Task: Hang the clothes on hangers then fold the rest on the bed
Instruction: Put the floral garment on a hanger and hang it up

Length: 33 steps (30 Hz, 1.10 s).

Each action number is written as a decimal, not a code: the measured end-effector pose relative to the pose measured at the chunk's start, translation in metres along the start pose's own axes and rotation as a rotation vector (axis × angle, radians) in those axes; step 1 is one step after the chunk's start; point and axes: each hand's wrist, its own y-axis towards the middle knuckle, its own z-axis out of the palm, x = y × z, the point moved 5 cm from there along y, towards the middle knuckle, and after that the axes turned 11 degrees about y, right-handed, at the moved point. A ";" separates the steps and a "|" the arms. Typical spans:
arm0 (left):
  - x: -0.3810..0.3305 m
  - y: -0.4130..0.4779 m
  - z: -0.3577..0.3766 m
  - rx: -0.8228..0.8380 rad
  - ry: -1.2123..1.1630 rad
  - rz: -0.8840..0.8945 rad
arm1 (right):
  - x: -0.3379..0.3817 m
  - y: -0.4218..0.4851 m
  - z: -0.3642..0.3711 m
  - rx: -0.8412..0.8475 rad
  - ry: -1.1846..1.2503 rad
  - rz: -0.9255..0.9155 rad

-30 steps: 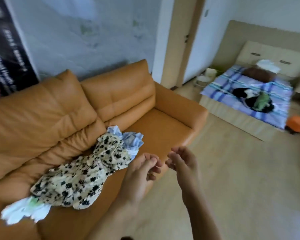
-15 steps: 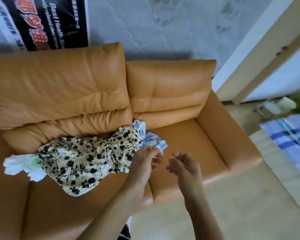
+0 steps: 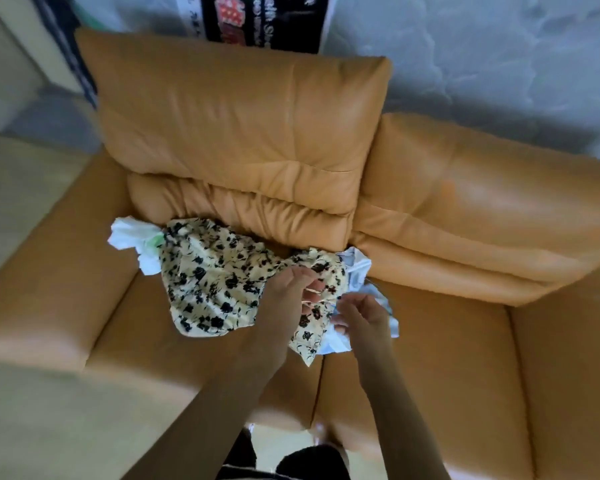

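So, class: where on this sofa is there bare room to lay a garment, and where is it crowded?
Widest: the right seat cushion, between the pale blue garment and the right armrest. A narrower strip lies between the left armrest and the floral garment. Crowded: mid-seat, where the left hand grips the floral garment beside the right hand.

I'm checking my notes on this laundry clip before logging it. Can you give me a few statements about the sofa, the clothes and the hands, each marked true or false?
1. The floral garment lies on the seat of the sofa. True.
2. A hanger lies beside the floral garment. False: no hanger is in view.
3. The left hand holds the floral garment. True.
4. The white cloth is folded on the backrest. False: it lies crumpled on the seat at the garment's left end.
5. A light blue cloth shows at the garment's right end. True.
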 end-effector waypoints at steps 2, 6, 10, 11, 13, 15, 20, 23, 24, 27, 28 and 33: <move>0.015 0.010 0.000 -0.071 -0.014 -0.050 | -0.020 0.029 0.010 0.080 -0.089 0.069; 0.048 0.037 0.005 -0.185 0.011 -0.135 | -0.047 0.081 0.023 0.211 -0.252 0.110; 0.089 0.076 0.009 -0.233 0.020 -0.215 | -0.078 0.137 0.026 0.271 -0.394 0.100; 0.101 0.087 0.010 -0.241 0.006 -0.247 | -0.091 0.152 0.025 0.284 -0.448 0.095; 0.122 0.100 0.012 -0.242 -0.022 -0.297 | -0.111 0.176 0.026 0.330 -0.588 0.064; 0.141 0.110 0.016 -0.234 -0.053 -0.320 | -0.137 0.201 0.028 0.396 -0.763 0.029; 0.180 0.119 0.018 -0.282 -0.108 -0.375 | -0.198 0.247 0.026 0.513 -1.154 0.066; 0.200 0.119 0.016 -0.306 -0.093 -0.406 | -0.223 0.270 0.029 0.562 -1.383 0.016; 0.206 0.117 0.015 -0.306 -0.078 -0.410 | -0.231 0.278 0.028 0.572 -1.445 -0.004; 0.220 0.111 0.012 -0.297 -0.026 -0.398 | -0.251 0.302 0.023 0.601 -1.574 -0.052; 0.223 0.108 0.011 -0.301 -0.028 -0.388 | -0.253 0.307 0.020 0.610 -1.605 -0.050; 0.227 0.094 0.010 -0.313 -0.023 -0.430 | -0.216 0.300 0.012 0.478 -1.060 0.151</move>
